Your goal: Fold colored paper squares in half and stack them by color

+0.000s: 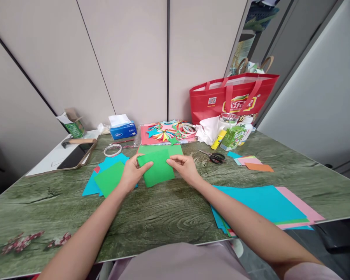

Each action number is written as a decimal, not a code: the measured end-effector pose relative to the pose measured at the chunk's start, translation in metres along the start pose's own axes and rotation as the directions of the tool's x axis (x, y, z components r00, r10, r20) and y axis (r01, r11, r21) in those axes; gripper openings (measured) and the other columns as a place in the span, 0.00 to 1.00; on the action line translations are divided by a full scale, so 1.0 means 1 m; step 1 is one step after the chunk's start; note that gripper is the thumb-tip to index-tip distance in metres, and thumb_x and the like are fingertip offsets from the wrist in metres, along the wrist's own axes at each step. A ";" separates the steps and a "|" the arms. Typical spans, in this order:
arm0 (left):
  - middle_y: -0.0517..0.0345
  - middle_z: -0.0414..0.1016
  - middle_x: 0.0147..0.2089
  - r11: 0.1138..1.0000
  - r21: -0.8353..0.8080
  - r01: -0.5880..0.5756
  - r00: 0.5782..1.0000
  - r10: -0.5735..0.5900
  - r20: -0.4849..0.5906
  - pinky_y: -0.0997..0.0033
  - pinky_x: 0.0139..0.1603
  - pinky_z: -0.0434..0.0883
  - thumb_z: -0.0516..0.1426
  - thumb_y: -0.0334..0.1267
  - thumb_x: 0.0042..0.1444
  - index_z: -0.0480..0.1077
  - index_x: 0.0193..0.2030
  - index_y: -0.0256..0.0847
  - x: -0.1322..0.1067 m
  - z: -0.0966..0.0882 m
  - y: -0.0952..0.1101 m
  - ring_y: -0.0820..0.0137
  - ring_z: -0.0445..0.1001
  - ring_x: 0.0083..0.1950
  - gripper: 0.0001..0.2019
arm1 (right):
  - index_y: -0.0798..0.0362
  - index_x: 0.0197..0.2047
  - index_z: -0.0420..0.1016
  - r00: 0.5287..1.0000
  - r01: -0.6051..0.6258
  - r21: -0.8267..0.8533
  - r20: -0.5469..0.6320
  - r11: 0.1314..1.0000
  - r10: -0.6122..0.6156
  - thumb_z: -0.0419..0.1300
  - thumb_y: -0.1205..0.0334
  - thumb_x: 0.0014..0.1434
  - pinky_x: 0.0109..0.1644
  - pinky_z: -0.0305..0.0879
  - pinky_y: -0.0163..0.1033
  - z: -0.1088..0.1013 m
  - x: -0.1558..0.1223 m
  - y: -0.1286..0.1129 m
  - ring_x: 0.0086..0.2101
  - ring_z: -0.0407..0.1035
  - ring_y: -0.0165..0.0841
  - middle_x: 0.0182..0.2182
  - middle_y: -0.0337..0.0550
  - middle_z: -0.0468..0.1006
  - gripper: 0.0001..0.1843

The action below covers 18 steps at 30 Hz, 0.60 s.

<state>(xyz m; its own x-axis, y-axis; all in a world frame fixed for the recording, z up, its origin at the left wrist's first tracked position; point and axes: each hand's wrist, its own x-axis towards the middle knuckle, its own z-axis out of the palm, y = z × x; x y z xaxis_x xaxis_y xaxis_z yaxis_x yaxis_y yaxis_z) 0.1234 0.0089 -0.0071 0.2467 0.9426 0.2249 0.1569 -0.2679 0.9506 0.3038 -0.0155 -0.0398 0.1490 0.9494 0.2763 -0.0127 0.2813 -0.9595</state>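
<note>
Paper, grn sheet (pixel 157 169), is held up tilted over the middle of the table (pixel 163 221), btwn both hands; can't tell if its lower edge touches the tabletop. L hand (pixel 132 171) pinches its left side, thumb on the front, fingers mostly hidden behind. R hand (pixel 184 165) pinches the right edge btwn thumb & fingertips, other fingers curled.

Just behind, another lt-grn sheet (pixel 176 149) lies flat, partly covered. By L hand: grn square (pixel 108 179) on top of blue sheets (pixel 90 187), w/ a bit of red showing. White tape roll (pixel 105 151) is nr them, farther back.

Blk-handled scissors (pixel 216 157) lie right of R hand, w/ yellow glue stick (pixel 218 139) behind & orange slip (pixel 259 167) farther right, on other colored slips. Nr table's front edge, under R forearm: stack topped w/ blue paper (pixel 259 200), pink sticking out.

Back: multicolored paper stars on a pink pack (pixel 145 137), blue tissue box (pixel 123 131) to the left, big red bag (pixel 205 103) to the right. Far left: phone (pixel 76 156).
</note>
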 end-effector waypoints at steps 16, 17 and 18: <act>0.60 0.72 0.30 0.997 0.074 -0.025 1.000 0.025 -0.009 0.73 0.28 0.68 0.61 0.48 0.39 0.65 0.34 0.38 -0.001 0.000 0.001 0.71 0.70 0.29 0.19 | 0.55 0.25 0.75 1.000 -0.006 -0.021 0.022 1.000 0.006 0.62 0.51 0.42 0.24 0.60 0.33 -0.002 0.001 0.001 0.20 0.62 0.27 0.19 0.36 0.71 0.15; 0.60 0.73 0.31 0.997 0.077 -0.027 1.000 0.027 -0.009 0.73 0.28 0.68 0.61 0.48 0.39 0.65 0.34 0.38 -0.001 0.000 0.001 0.71 0.70 0.29 0.19 | 0.55 0.25 0.75 1.000 -0.006 -0.020 0.019 1.000 0.007 0.63 0.51 0.42 0.24 0.60 0.33 -0.002 0.001 0.001 0.20 0.62 0.27 0.19 0.36 0.71 0.15; 0.60 0.73 0.31 0.996 0.079 -0.028 1.000 0.029 -0.011 0.73 0.28 0.68 0.61 0.48 0.39 0.65 0.34 0.38 -0.001 0.000 0.001 0.71 0.70 0.29 0.19 | 0.55 0.25 0.75 1.000 -0.006 -0.020 0.016 1.000 0.006 0.63 0.51 0.41 0.24 0.60 0.33 -0.002 0.001 0.001 0.20 0.62 0.27 0.19 0.36 0.72 0.15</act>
<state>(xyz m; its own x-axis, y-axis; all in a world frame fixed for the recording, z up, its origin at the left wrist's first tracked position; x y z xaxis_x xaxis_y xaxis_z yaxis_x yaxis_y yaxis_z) 0.1232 0.0080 -0.0063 0.2406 0.9366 0.2548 0.2254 -0.3093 0.9239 0.3059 -0.0144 -0.0406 0.1331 0.9532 0.2713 0.0061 0.2730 -0.9620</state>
